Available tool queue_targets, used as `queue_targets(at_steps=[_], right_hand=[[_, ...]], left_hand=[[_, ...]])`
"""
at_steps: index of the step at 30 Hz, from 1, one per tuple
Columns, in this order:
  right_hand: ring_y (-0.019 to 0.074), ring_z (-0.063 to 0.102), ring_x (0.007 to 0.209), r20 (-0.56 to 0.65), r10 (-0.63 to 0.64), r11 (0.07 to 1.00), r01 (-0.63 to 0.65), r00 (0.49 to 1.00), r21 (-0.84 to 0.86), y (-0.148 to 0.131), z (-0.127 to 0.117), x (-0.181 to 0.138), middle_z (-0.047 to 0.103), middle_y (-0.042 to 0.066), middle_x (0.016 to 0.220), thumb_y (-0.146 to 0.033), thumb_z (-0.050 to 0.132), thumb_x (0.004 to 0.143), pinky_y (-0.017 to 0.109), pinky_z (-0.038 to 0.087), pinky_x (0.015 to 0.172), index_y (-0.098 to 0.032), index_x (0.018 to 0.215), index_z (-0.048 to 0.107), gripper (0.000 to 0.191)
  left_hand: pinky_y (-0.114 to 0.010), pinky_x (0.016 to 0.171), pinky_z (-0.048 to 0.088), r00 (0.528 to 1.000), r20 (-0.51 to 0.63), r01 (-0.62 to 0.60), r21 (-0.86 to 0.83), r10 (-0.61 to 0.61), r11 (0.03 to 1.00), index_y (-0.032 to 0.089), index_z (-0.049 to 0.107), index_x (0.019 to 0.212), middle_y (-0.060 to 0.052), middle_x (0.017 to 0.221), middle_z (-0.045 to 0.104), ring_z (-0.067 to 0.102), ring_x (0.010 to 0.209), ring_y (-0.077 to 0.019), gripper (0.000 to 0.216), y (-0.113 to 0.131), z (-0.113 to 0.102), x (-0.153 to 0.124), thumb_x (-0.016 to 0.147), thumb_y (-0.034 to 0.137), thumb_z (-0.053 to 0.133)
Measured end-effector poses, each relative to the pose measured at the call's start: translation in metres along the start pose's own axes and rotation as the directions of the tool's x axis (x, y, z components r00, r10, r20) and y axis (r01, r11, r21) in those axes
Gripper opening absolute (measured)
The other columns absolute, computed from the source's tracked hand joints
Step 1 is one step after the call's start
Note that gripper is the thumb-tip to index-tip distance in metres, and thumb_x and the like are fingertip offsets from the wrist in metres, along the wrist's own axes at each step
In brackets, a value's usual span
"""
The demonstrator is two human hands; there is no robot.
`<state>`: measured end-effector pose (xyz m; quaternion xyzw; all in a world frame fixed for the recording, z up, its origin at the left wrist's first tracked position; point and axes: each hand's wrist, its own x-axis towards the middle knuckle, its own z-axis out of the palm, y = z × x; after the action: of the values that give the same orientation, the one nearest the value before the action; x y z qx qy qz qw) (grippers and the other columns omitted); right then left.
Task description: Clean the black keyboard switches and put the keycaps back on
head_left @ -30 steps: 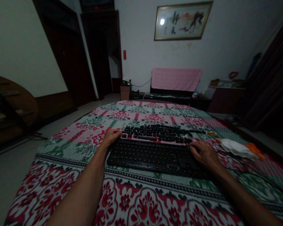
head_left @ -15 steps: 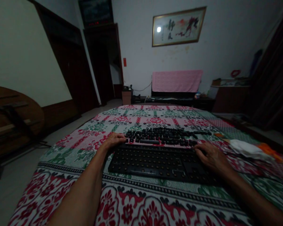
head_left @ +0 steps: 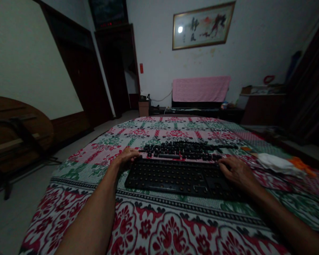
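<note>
A black keyboard base [head_left: 175,177] with its keycaps off lies on a floral cloth [head_left: 159,226]. Just beyond it, many loose black keycaps [head_left: 183,149] are laid out in rows on the cloth. My left hand [head_left: 124,157] rests at the base's far left corner, fingers curled toward the nearest keycaps. My right hand [head_left: 235,170] lies on the base's right end, fingers bent over its far edge. What, if anything, the fingers hold is too dark to make out.
A white cloth [head_left: 278,163] with an orange item [head_left: 299,163] lies on the covered table at right. A folded wooden table [head_left: 18,127] stands at left. A pink-covered cabinet [head_left: 200,88] and a framed picture [head_left: 202,25] are at the far wall.
The view has shifted slightly. My left hand has crept a little right toward the keycaps; my right hand has stayed on the base's right end.
</note>
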<state>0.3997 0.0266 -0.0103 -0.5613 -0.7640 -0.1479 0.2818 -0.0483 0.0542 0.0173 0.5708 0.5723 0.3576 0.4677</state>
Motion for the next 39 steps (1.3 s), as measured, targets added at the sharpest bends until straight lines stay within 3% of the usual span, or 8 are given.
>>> queue_targets(at_steps=[8,12,14,19,23,28,39], right_hand=[[0.0207,0.056,0.081,-0.01,0.011,1.0,-0.011,1.0,0.002,-0.001,-0.003,-0.001,0.062,0.007,0.084,-0.03,0.042,0.079,0.032,0.042,0.073,-0.019,0.082,0.064,0.025],[0.0208,0.056,0.083,0.029,0.009,1.0,-0.009,1.0,0.001,-0.017,-0.006,0.007,0.062,0.007,0.088,-0.026,0.046,0.077,0.032,0.041,0.073,-0.02,0.086,0.064,0.021],[0.0195,0.056,0.084,0.036,-0.019,0.998,0.016,0.999,0.067,-0.039,-0.006,0.016,0.061,0.007,0.09,-0.023,0.046,0.077,0.031,0.042,0.075,-0.02,0.089,0.063,0.022],[0.0189,0.053,0.094,0.065,-0.23,0.923,0.196,0.971,0.33,-0.124,0.005,0.04,0.058,0.006,0.104,-0.024,0.049,0.078,0.033,0.04,0.082,-0.02,0.098,0.06,0.023],[0.019,0.051,0.098,0.091,-0.256,0.887,0.196,0.962,0.418,-0.167,0.019,0.044,0.056,0.007,0.107,-0.025,0.05,0.079,0.034,0.038,0.084,-0.019,0.098,0.059,0.022],[0.0191,0.049,0.101,0.109,-0.287,0.881,0.217,0.952,0.421,-0.172,0.029,0.035,0.056,0.007,0.105,-0.025,0.048,0.081,0.035,0.035,0.088,-0.019,0.098,0.057,0.021],[0.0177,0.048,0.101,0.102,-0.285,0.877,0.217,0.953,0.428,-0.169,0.031,0.033,0.056,0.006,0.106,-0.025,0.047,0.082,0.033,0.032,0.088,-0.018,0.099,0.057,0.021]], left_hand=[[-0.02,0.042,0.027,0.99,-0.134,-0.043,0.056,0.05,0.998,0.015,0.061,0.063,0.002,0.049,0.05,0.041,0.044,-0.0082,0.018,-0.001,0.005,0.0,0.054,0.031,0.062],[-0.021,0.047,0.033,0.982,-0.165,-0.071,0.1,0.087,0.992,0.017,0.067,0.077,-0.001,0.061,0.06,0.048,0.053,-0.0112,0.027,-0.003,0.003,0.001,0.054,0.031,0.062],[-0.022,0.05,0.035,0.981,-0.162,-0.093,0.094,0.107,0.991,0.017,0.068,0.081,-0.001,0.065,0.063,0.05,0.056,-0.0121,0.031,-0.007,0.002,0.001,0.055,0.033,0.063],[-0.023,0.052,0.035,0.98,-0.131,-0.141,0.102,0.153,0.985,0.016,0.069,0.087,-0.002,0.068,0.065,0.052,0.057,-0.0125,0.034,-0.008,0.002,-0.004,0.059,0.034,0.062],[-0.023,0.049,0.033,0.98,-0.134,-0.123,0.168,0.146,0.978,0.015,0.07,0.088,-0.003,0.063,0.064,0.051,0.053,-0.0131,0.034,0.0,0.006,-0.011,0.061,0.033,0.059],[-0.023,0.046,0.031,0.984,-0.13,-0.1,0.176,0.124,0.979,0.014,0.07,0.086,-0.002,0.055,0.061,0.048,0.049,-0.0123,0.033,0.005,0.008,-0.01,0.06,0.029,0.057],[-0.022,0.047,0.031,0.976,-0.105,-0.158,0.26,0.191,0.953,0.012,0.07,0.085,-0.002,0.061,0.061,0.047,0.05,-0.0112,0.034,0.003,0.004,-0.011,0.061,0.03,0.055]])
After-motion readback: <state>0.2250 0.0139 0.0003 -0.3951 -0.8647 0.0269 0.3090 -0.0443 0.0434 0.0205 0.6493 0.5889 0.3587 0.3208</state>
